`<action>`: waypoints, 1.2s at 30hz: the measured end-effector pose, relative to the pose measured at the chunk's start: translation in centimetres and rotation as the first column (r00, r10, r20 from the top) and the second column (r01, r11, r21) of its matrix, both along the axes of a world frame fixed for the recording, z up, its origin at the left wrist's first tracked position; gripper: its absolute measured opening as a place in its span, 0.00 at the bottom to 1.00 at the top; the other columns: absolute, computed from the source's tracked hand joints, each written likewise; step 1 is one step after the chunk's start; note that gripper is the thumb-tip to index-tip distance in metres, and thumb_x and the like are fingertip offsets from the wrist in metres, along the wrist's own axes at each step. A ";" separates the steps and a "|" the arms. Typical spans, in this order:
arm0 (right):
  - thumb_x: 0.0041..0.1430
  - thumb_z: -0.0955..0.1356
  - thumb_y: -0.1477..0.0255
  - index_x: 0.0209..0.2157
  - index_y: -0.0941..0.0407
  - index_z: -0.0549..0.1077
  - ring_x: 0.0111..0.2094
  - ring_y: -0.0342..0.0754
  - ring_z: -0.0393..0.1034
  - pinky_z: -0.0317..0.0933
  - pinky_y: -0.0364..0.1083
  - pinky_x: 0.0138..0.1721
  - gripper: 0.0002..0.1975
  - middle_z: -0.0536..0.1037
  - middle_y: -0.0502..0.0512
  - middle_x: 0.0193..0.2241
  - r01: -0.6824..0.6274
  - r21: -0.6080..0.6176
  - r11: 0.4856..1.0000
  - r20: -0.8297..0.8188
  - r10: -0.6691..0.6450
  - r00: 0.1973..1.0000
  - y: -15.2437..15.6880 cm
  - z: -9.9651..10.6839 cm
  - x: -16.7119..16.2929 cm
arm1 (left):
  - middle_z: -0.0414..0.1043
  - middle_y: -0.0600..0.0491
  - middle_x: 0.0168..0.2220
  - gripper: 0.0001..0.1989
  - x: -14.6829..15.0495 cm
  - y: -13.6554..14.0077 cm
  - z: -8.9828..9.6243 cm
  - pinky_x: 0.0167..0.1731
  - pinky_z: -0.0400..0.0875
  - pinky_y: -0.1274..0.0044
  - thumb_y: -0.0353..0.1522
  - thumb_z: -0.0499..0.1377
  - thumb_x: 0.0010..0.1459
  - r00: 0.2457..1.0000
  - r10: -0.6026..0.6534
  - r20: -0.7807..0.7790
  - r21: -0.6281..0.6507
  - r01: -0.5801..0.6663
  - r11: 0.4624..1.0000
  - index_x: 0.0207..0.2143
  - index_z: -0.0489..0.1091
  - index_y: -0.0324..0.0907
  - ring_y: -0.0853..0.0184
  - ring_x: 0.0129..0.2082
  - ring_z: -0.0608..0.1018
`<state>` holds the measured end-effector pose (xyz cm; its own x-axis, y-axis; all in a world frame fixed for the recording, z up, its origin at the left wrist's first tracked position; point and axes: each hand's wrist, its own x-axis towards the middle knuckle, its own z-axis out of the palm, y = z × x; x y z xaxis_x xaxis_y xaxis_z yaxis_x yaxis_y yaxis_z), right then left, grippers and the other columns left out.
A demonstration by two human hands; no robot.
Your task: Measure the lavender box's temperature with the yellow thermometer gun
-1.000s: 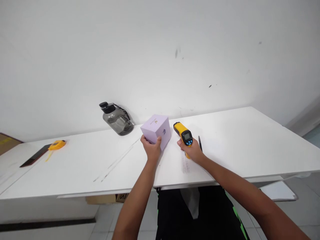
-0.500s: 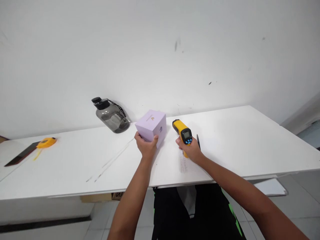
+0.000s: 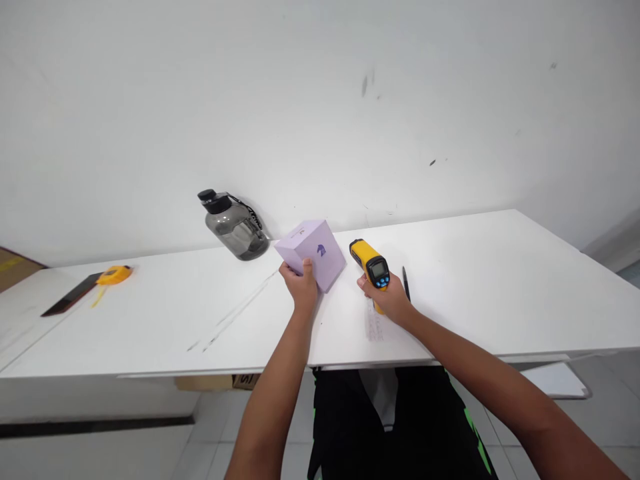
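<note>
A pale purple box [image 3: 320, 253] with a small dark emblem is tilted in my left hand [image 3: 301, 285], the thumb pressed on its near face. My right hand [image 3: 393, 298] is wrapped round the handle of a yellow and black infrared thermometer [image 3: 369, 259], whose small screen and blue buttons face me. The thermometer's front end points away, toward the wall. Just right of that hand lies a dark pen [image 3: 406, 284]. Partly under the hand is a slip of paper with writing [image 3: 376, 329].
A grey translucent bottle [image 3: 237, 230] with a black cap stands at the back of the white table [image 3: 500, 287]. Farther left lie a yellow tape measure [image 3: 114, 275] and a dark flat piece [image 3: 71, 296]. A cardboard box [image 3: 17, 268] is at the left edge.
My left hand has turned the purple box, so its emblem face shows more toward me. The right hand still holds the thermometer. The whole view has shifted slightly.
</note>
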<state>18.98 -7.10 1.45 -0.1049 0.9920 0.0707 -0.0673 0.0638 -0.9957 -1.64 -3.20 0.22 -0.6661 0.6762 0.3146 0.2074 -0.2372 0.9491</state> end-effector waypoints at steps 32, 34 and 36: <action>0.44 0.77 0.57 0.33 0.57 0.72 0.26 0.42 0.66 0.67 0.47 0.31 0.21 0.73 0.52 0.31 -0.251 0.015 0.968 -0.122 0.251 0.960 -0.7 2.0 0.4 | 0.65 0.41 0.52 0.50 0.2 -0.6 -1.1 0.51 0.68 0.62 0.54 0.69 0.34 0.899 -0.126 -0.419 0.004 0.141 0.990 0.55 0.56 0.41 0.50 0.53 0.71; 0.44 0.77 0.56 0.36 0.57 0.73 0.25 0.42 0.66 0.68 0.48 0.30 0.23 0.73 0.53 0.33 -0.271 0.011 0.963 -0.142 0.270 0.952 -0.7 2.1 0.4 | 0.65 0.41 0.52 0.50 0.2 -0.6 -1.1 0.51 0.68 0.62 0.54 0.69 0.34 0.896 -0.123 -0.426 0.003 0.137 0.991 0.55 0.56 0.41 0.50 0.53 0.71; 0.45 0.76 0.54 0.37 0.57 0.74 0.24 0.42 0.66 0.68 0.48 0.30 0.24 0.73 0.53 0.33 -0.285 0.008 0.959 -0.150 0.283 0.947 -0.6 2.0 0.5 | 0.65 0.42 0.52 0.50 0.2 -0.6 -1.2 0.50 0.68 0.62 0.54 0.69 0.34 0.893 -0.123 -0.433 0.003 0.138 0.990 0.55 0.56 0.42 0.50 0.52 0.72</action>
